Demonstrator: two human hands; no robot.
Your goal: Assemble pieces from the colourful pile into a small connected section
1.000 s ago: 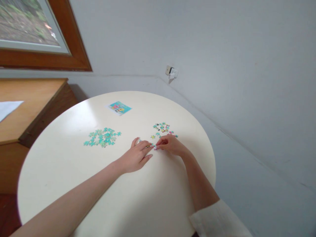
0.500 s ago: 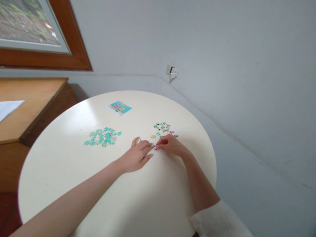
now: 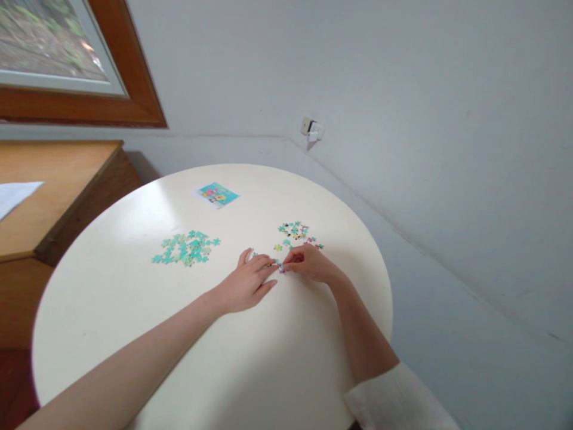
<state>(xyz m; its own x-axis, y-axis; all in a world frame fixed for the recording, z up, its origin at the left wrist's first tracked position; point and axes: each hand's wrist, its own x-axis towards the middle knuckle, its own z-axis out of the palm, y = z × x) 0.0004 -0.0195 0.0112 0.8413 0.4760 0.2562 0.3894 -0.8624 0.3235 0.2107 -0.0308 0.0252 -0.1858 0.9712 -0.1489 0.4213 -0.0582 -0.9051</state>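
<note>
My left hand lies flat on the round cream table, fingers stretched out over a few small joined puzzle pieces. My right hand is curled into a pinch on a small puzzle piece right at my left fingertips. Just beyond my right hand lies a loose heap of mixed-colour pieces. A heap of turquoise pieces sits to the left of my left hand.
A small picture card lies near the table's far edge. A wooden desk with a white sheet stands at the left. A framed picture hangs above it. A wall socket sits in the grey wall.
</note>
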